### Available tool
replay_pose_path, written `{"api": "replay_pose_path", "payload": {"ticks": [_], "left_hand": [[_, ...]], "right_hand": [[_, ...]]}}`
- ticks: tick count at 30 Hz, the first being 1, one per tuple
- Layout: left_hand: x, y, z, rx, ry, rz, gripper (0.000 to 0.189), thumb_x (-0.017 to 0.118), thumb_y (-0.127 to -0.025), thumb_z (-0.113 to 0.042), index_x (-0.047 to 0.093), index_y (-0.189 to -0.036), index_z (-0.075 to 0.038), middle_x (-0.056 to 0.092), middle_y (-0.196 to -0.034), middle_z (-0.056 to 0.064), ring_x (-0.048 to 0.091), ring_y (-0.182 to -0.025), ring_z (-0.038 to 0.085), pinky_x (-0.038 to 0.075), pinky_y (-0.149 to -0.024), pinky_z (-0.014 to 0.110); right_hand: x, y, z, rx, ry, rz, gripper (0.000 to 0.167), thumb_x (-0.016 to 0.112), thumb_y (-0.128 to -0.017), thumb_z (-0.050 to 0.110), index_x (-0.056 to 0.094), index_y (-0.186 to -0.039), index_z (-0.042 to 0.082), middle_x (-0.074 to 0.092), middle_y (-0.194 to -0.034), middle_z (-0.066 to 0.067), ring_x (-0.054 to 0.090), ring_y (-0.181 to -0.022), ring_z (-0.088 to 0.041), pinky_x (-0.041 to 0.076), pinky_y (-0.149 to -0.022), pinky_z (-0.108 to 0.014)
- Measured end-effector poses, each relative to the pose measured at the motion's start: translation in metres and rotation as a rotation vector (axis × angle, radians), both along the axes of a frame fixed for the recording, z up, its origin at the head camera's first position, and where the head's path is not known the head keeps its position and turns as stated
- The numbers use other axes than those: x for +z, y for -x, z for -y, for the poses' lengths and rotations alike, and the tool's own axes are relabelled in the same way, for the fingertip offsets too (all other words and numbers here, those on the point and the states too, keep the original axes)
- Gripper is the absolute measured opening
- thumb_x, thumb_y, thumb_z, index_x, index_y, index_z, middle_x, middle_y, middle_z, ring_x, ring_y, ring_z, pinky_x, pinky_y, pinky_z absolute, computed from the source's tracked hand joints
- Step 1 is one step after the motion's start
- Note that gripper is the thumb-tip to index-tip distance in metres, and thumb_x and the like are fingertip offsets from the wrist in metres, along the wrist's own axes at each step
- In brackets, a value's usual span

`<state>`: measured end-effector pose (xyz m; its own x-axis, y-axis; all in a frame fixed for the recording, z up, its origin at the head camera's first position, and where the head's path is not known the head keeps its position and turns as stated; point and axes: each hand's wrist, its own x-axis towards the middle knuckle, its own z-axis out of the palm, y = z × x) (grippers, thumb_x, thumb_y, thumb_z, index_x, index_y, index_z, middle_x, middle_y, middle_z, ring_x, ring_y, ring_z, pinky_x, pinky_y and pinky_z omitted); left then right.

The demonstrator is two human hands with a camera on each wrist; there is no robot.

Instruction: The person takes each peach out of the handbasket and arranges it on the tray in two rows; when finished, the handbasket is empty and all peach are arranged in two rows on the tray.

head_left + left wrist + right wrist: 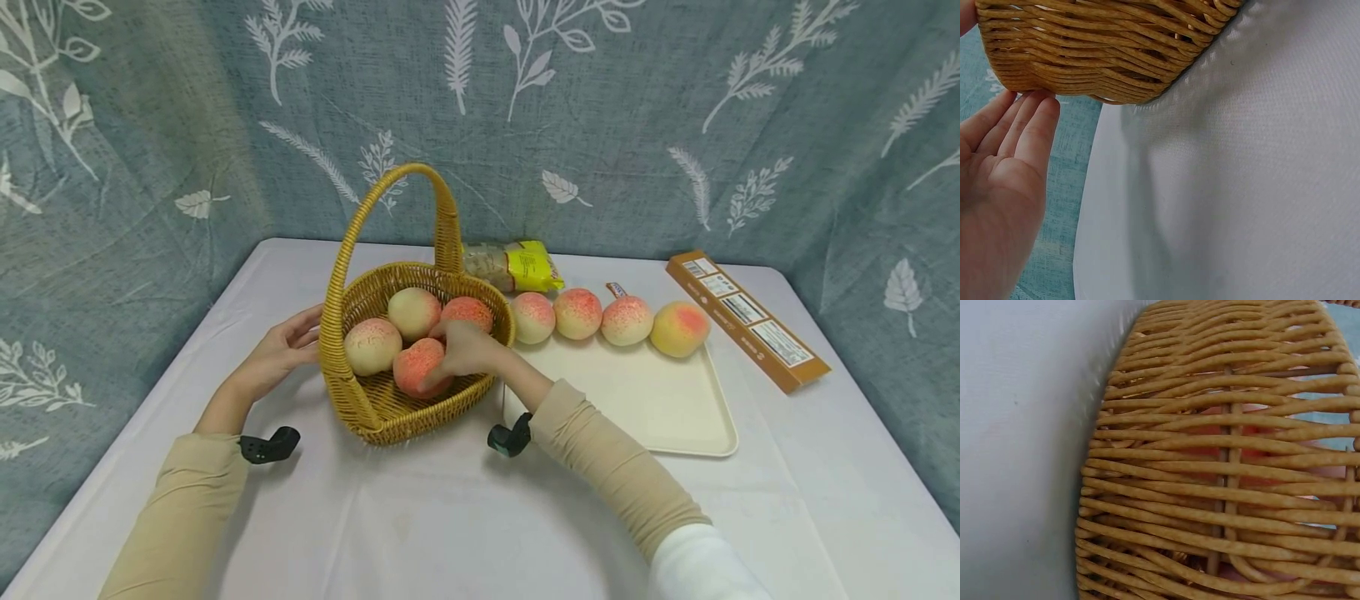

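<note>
A wicker basket (408,429) with a tall arched handle stands on the table, several peaches inside. My right hand (467,348) reaches over its near right rim and grips a red-speckled peach (414,367), thumb on the near side. Behind that hand lies another red peach (471,312); two paler ones, a cream peach (414,313) and a pink-topped peach (372,347), sit to the left. My left hand (281,354) is at the basket's left side, its fairly straight fingers (1035,125) touching the weave. In the right wrist view the basket wall (1222,462) hides the right hand's grip.
Right of the basket is a cream tray (637,400), with a row of peaches (627,321) along its far edge. Behind are a yellow-and-clear packet (517,265) and a small wrapped item (616,289). A long brown box (746,321) lies at the far right.
</note>
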<state>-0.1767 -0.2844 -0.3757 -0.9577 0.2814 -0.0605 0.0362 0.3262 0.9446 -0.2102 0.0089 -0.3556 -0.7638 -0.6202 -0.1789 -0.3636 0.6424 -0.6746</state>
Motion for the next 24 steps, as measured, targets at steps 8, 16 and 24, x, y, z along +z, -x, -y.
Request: {"api": "replay_pose_path", "payload": {"ticks": [8,16,24], "left_hand": [[-0.001,-0.001,0.0,0.001,0.007,0.003,0.078,0.06,-0.094,-0.005,0.012,-0.154,0.002,0.019,-0.156,0.026,0.021,-0.141,0.045,0.041,-0.099,0.017],[-0.001,0.0,0.0,0.001,0.003,0.0,0.077,0.06,-0.094,-0.005,0.012,-0.154,0.002,0.02,-0.156,0.026,0.022,-0.141,0.045,0.042,-0.097,0.016],[-0.001,0.0,0.0,0.005,0.015,0.007,0.078,0.06,-0.094,-0.006,0.012,-0.155,0.001,0.02,-0.156,0.026,0.023,-0.141,0.045,0.042,-0.099,0.017]], "right_hand": [[0.003,-0.004,-0.005,-0.058,0.155,0.013,0.078,0.089,-0.068,0.018,0.054,-0.136,0.002,0.061,-0.126,-0.011,0.059,-0.112,-0.023,0.05,-0.091,-0.03],[0.009,-0.008,-0.015,-0.094,0.224,-0.045,0.081,0.091,-0.064,0.021,0.056,-0.136,0.006,0.062,-0.127,-0.009,0.059,-0.115,-0.021,0.049,-0.093,-0.03],[0.013,-0.012,-0.033,-0.109,0.398,0.002,0.071,0.088,-0.067,0.009,0.057,-0.131,0.001,0.061,-0.125,-0.012,0.061,-0.111,-0.023,0.051,-0.088,-0.027]]}}
